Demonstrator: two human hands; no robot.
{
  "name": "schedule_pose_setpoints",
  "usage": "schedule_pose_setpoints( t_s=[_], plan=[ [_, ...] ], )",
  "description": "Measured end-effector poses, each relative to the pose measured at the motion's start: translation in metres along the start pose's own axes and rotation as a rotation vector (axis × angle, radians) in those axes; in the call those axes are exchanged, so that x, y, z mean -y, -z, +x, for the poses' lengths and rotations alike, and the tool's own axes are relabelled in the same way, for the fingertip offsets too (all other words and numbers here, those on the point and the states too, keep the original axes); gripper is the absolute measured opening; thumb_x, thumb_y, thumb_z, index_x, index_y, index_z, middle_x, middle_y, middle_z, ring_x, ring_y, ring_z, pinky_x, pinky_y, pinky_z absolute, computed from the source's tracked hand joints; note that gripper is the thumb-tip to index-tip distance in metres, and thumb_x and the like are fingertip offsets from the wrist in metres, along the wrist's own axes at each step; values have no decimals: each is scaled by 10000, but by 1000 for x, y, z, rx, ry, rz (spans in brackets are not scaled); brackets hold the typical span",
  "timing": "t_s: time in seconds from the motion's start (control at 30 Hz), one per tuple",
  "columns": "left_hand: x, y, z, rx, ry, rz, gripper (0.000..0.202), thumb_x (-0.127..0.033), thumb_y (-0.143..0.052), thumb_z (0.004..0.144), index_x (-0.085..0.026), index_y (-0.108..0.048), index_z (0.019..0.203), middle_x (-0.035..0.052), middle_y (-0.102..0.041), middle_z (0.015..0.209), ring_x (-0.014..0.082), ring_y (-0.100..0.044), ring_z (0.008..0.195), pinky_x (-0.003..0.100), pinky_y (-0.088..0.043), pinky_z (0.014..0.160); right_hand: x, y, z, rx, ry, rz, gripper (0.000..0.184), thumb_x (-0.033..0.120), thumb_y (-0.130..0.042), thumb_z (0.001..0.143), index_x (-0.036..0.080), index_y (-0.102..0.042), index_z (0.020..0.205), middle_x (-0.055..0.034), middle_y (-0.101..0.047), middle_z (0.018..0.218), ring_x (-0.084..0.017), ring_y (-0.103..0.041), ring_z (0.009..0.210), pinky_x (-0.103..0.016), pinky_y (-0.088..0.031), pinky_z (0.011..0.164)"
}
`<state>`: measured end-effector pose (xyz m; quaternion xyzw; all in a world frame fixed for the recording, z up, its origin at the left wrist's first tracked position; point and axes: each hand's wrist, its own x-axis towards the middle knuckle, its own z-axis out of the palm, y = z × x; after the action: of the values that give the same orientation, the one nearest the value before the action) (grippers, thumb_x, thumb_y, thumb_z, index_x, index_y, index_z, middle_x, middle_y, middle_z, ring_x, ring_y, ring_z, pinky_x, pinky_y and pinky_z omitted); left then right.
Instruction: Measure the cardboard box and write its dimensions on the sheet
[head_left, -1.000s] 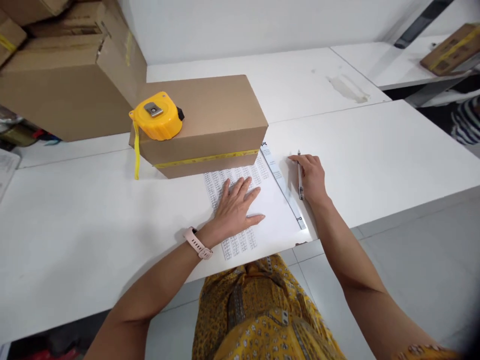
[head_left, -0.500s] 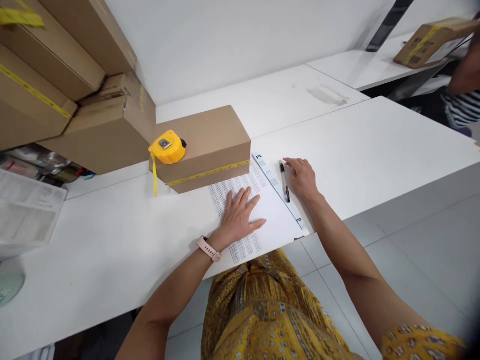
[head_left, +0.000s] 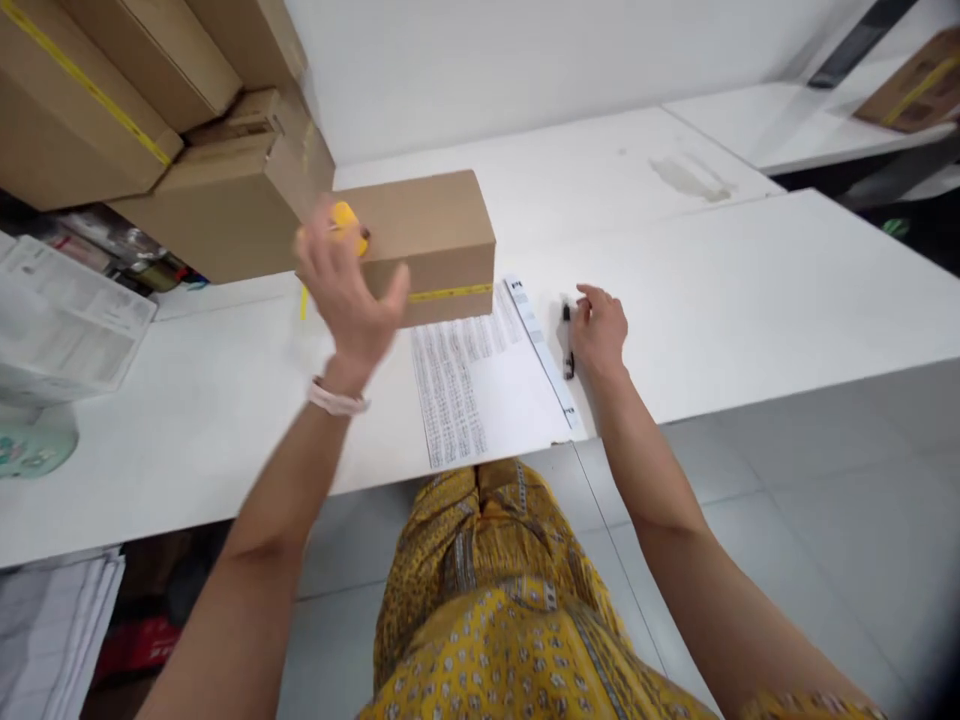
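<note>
My left hand [head_left: 346,290] is raised off the table, fingers apart and blurred, in front of the yellow tape measure [head_left: 346,217] that sits on a small cardboard box [head_left: 427,235]. A yellow strip of tape runs along the box's front. A printed sheet [head_left: 480,375] lies on the white table [head_left: 750,290] in front of the box. My right hand [head_left: 600,330] rests on the table right of the sheet, fingers curled beside a black pen [head_left: 568,345] that it touches. A ruler-like strip [head_left: 541,345] lies along the sheet's right edge.
Larger cardboard boxes [head_left: 150,120] are stacked at the back left. A stack of papers [head_left: 60,320] and a pale green object [head_left: 34,445] are at the left. Another table with a box [head_left: 911,95] stands at the far right. Tiled floor shows below.
My left hand has lifted off the printed sheet and moved up and left to the tape measure. My right hand stays by the pen. The view has shifted.
</note>
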<state>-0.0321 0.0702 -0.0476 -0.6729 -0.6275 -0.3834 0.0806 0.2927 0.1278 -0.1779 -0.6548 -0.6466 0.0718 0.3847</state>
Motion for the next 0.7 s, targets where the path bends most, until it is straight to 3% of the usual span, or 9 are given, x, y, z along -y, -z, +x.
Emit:
schedule_pose_setpoints(
  t_s=[0.07,0.1,0.17,0.23,0.37,0.43,0.53,0.6,0.7],
  plan=[
    [15,12,36,-50,99,72,875,-614,-761,776,-199,-430,1472,28,-245,1686,347,-162,1547,595,-101,1286,-2,0,3,-11,-20,49,397,242,-327,997,218,-594,1289,-153,-670,1189,-300,-569,1146,-502,-437,1024],
    [24,14,49,-3,148,69,913,-603,-815,715,-204,-457,1454,48,-354,1632,371,-255,1509,613,-180,1264,-4,0,4,-22,-23,86,398,267,-320,1011,225,-575,1313,-153,-655,1205,-302,-561,1175,-515,-437,1030],
    [38,13,65,91,172,48,747,-585,-813,714,-262,-569,1341,61,-565,1447,384,-433,1395,639,-314,1187,-4,4,4,-81,-8,164,423,305,-285,1032,239,-536,1365,-151,-620,1241,-303,-543,1227,-538,-443,1034],
    [43,13,67,72,166,42,584,-575,-785,735,-301,-638,1229,59,-641,1327,385,-485,1343,641,-360,1142,4,13,2,-150,42,223,444,330,-263,1042,254,-515,1399,-147,-584,1271,-304,-530,1268,-546,-457,1027],
    [9,24,51,92,151,-186,518,-598,-734,783,-243,-679,1157,54,-704,1207,298,-612,1203,522,-439,1047,57,45,-1,-161,150,393,410,418,-317,1048,283,-563,1348,-128,-564,1271,-294,-532,1292,-498,-507,983],
    [-24,33,44,218,164,-455,575,-623,-695,827,-172,-647,1181,56,-713,1163,261,-671,1097,471,-499,950,96,62,4,-69,162,630,379,478,-365,1047,278,-597,1270,-94,-599,1187,-251,-581,1219,-445,-527,961],
    [-66,45,43,402,217,-701,414,-508,-706,879,-183,-612,1118,42,-718,1075,256,-708,1040,408,-557,842,150,80,21,276,169,949,394,578,-515,986,234,-639,1133,-48,-629,1001,-194,-648,1054,-373,-558,894],
    [-76,51,46,425,254,-757,324,-453,-707,897,-199,-591,1060,44,-718,1035,248,-714,1014,361,-564,766,174,85,34,448,158,1029,388,576,-627,928,202,-661,1025,-41,-644,921,-177,-660,959,-355,-574,848],
    [-67,57,51,423,318,-779,355,-474,-734,877,-195,-578,1030,73,-718,1037,228,-707,968,314,-550,693,193,83,47,525,119,1010,314,491,-734,875,184,-676,910,-56,-680,889,-168,-656,867,-336,-587,777]
  ],
)
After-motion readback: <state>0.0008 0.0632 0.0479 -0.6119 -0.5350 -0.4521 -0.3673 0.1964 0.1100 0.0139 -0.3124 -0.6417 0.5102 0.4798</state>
